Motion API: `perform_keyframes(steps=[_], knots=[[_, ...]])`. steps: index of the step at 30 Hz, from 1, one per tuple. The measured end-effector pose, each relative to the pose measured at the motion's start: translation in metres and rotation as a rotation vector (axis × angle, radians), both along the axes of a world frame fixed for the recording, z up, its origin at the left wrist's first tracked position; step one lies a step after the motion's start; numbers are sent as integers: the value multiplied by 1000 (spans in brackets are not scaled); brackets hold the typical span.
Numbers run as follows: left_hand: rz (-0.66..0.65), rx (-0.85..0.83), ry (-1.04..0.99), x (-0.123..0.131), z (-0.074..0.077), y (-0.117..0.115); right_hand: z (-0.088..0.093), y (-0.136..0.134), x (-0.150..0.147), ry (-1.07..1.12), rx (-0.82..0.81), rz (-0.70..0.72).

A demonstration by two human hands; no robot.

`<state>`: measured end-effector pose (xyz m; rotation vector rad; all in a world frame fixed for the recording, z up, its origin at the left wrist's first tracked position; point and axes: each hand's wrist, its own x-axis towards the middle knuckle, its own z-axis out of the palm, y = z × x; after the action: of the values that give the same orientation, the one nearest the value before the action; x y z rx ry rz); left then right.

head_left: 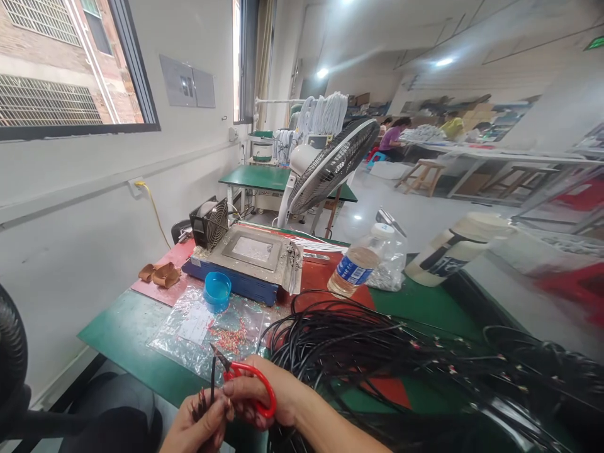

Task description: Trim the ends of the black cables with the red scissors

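Note:
My left hand point(202, 420) is closed around black cables point(213, 376), whose ends stick up between the fingers. Red-handled scissors point(258, 384) are in my right hand point(257, 391), with the dark blades pointing up and left beside a cable end. The fingertips of both hands meet near the cables, and what lies between them is too small to make out. Just beyond the hands, small red and pale bits point(231, 335) lie on a clear plastic bag point(182, 343). A large bundle of black cables point(325, 340) spreads over the table to the right of my hands.
A blue cup point(218, 292) stands before a hot plate-like device point(252, 251) with a small fan point(210, 223). Farther right are a bottle point(353, 267) and a large beige jug point(453, 248). A standing fan point(333, 167) rises behind the green table point(117, 327). People sit working far back.

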<state>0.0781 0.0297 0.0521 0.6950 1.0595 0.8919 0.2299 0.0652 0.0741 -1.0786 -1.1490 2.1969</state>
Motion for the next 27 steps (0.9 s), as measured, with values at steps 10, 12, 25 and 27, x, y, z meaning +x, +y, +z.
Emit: perform_keyframes(steps=[10, 12, 25, 27], knots=[[109, -23, -42, -1, -9, 6, -10, 0, -4, 89, 67, -144], [100, -14, -44, -3, -14, 6, -8, -1, -4, 72, 64, -138], [130, -29, -7, -4, -26, 9, -20, 0, -7, -24, 271, -190], [182, -31, 28, -2, -25, 9, -20, 0, -7, -37, 260, -193]])
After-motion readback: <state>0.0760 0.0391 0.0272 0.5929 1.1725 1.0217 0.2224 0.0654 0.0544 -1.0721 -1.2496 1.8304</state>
